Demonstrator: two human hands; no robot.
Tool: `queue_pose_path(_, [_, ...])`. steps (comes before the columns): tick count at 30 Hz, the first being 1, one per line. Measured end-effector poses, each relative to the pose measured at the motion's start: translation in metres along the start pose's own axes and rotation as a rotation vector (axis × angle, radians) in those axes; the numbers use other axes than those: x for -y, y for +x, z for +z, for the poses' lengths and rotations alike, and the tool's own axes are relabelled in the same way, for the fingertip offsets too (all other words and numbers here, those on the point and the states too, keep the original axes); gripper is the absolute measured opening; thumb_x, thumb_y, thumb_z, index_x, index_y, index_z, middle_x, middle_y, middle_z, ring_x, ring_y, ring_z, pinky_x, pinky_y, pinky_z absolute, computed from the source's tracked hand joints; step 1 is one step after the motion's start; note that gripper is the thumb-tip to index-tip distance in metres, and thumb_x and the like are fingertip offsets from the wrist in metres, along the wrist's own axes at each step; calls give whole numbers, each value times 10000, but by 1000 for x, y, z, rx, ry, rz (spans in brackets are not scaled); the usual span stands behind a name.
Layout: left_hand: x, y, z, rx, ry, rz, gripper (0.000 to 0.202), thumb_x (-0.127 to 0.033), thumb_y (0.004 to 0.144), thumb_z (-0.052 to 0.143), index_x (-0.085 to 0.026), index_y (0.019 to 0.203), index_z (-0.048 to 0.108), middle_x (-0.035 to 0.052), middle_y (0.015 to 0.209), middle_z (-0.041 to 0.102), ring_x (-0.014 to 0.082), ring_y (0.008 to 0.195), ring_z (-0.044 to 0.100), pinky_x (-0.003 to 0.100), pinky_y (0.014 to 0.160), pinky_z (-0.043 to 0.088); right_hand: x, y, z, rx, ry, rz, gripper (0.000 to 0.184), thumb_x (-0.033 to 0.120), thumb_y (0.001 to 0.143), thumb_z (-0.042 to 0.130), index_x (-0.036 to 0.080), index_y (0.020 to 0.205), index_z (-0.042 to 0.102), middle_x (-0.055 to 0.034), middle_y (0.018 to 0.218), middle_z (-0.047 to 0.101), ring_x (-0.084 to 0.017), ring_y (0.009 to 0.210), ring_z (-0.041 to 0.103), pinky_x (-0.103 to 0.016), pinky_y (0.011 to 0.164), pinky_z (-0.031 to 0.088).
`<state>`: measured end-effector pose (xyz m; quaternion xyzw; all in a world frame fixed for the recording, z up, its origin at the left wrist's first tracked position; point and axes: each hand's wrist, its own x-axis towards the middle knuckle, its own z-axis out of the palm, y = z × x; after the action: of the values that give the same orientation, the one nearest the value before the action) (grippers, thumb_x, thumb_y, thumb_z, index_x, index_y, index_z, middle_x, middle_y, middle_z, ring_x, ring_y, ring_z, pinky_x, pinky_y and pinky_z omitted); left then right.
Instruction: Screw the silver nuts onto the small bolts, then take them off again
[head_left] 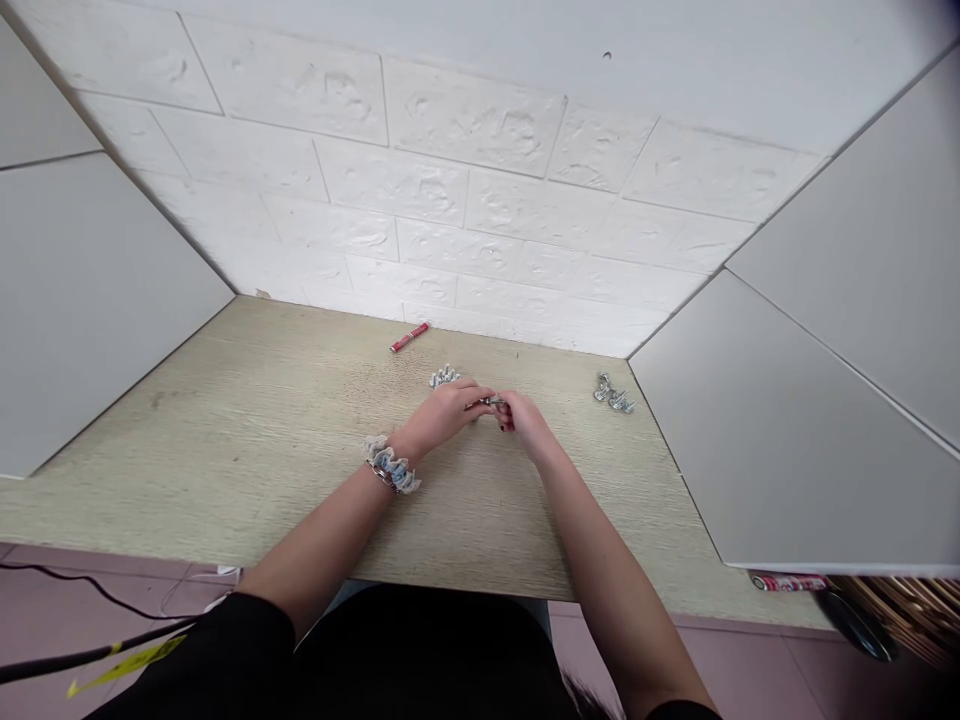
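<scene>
My left hand [454,402], with a frilly band and a metal bracelet at its wrist, pinches one end of a small silvery bolt [493,401]. From the other side, the curled fingers of my right hand [520,420] grip the same piece, just above the table. Fingers cover most of it, so its details are hidden. Right behind my left hand stands a tight group of silvery bolts [445,376], partly hidden by that hand. Farther right, a loose pile of similar metal bolts [614,394] lies close to the right panel.
A red tube [409,337] lies near the white brick-pattern wall [431,190]. Grey-white panels [817,440] border the wooden table [277,440] on both sides. Another red tube [789,582] and a dark object [857,625] sit at the lower right. A black cable [90,585] runs at lower left.
</scene>
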<state>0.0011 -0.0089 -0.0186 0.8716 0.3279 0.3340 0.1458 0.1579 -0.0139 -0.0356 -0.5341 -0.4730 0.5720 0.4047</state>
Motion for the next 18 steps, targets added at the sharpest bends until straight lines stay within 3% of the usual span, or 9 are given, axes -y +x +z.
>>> queue_pose_path(2, [-1,0,0,7,-5,-8,224,-307,838,491,-184,979,614,33,797,578,122,725,548,225,673,414,-1,2,-1,8,84,5,179,356,683,460,200,660,375,51,496,405,-82,412,357,-226,431,253])
queue_pose_path(4, [-1,0,-1,11,-6,-13,228,-314,838,490,-184,977,615,32,792,574,122,719,547,224,667,412,-1,2,-1,-11,112,34,172,364,687,441,205,729,390,47,558,460,-82,423,390,-222,430,251])
queue_pose_path(10, [1,-1,1,-20,-4,-10,214,-279,839,491,-156,973,604,47,848,595,124,748,560,228,691,423,4,-4,2,-40,-25,99,542,642,792,218,188,509,309,32,436,307,-75,385,286,-243,426,238])
queue_pose_path(13, [2,-1,1,-16,-2,-6,211,-274,840,490,-157,975,602,51,855,597,127,752,561,235,693,430,5,-5,1,-35,-51,73,559,674,765,284,195,477,272,36,425,268,-79,394,271,-248,430,229])
queue_pose_path(18, [3,0,-1,-16,9,-6,219,-286,839,489,-150,962,609,57,837,601,135,749,564,241,688,433,-3,0,0,-26,-24,-9,490,635,737,402,187,542,378,21,503,382,-89,460,344,-246,475,288])
